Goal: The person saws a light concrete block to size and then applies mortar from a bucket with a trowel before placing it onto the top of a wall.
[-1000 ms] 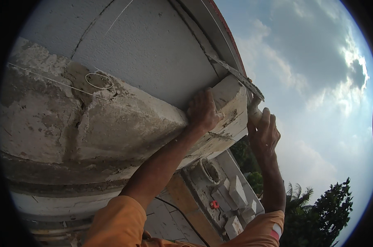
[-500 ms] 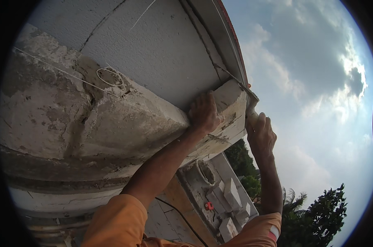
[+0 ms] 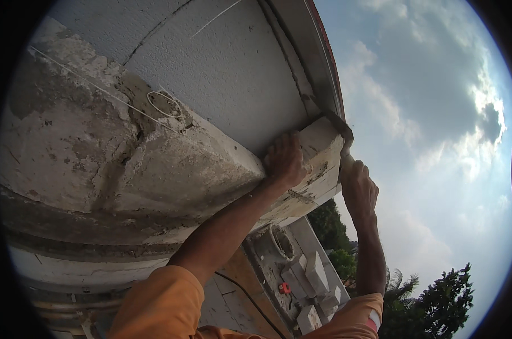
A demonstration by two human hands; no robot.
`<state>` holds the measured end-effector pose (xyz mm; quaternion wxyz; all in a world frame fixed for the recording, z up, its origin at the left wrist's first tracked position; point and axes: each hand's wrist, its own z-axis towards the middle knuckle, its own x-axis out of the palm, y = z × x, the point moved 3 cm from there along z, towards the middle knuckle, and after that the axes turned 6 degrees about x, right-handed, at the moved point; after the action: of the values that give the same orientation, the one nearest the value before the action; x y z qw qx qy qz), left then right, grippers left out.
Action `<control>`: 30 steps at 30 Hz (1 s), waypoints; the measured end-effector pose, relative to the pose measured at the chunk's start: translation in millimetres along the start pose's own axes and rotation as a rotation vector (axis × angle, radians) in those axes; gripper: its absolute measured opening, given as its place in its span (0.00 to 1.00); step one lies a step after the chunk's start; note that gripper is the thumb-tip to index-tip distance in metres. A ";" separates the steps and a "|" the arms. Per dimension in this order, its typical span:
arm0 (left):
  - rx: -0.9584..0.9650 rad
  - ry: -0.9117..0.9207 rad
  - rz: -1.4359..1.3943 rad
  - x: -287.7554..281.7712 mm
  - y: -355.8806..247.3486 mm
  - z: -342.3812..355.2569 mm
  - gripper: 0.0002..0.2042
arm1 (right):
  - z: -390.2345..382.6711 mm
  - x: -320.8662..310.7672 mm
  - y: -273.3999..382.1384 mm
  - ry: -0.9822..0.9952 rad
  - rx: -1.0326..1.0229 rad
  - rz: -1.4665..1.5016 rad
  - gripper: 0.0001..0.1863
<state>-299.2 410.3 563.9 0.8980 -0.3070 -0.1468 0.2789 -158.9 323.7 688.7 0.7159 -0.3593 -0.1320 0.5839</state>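
Note:
My left hand grips the upper edge of a rough, cracked concrete ledge, fingers curled over it against the grey panel. To its right, my right hand is closed on the handle of a mortar-smeared trowel, whose blade reaches over the pale block at the ledge's right end, along a dark joint under the red-edged eave. A thin white string with a loop runs along the ledge, left of my hands.
Below are a mortar-crusted round container, several pale blocks, a small red item, a black cable and a wooden board. Trees and open sky lie to the right, past the structure's edge.
The trowel blade now lies lower and flatter against the block, and my right hand has shifted slightly left. My left hand keeps its grip, while the whole view has shifted slightly.

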 end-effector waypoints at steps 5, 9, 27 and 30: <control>0.038 -0.051 -0.008 -0.2 5.9 -3.5 0.46 | -2.6 -47.6 36.4 -0.325 -0.121 0.157 0.22; 0.035 -0.029 -0.036 0.2 -6.6 1.1 0.46 | -6.2 -18.6 8.4 -0.254 -0.096 0.104 0.21; 0.035 -0.019 -0.008 -7.1 -1.7 3.8 0.50 | 3.4 -40.4 28.3 -0.221 -0.074 0.241 0.21; 0.002 0.008 -0.004 -4.3 -2.2 -0.2 0.49 | -6.4 -42.7 27.1 -0.343 -0.159 0.257 0.19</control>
<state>-301.7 406.2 564.7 0.8993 -0.3071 -0.1436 0.2763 -187.2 283.2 675.8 0.5723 -0.3240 -0.2506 0.7104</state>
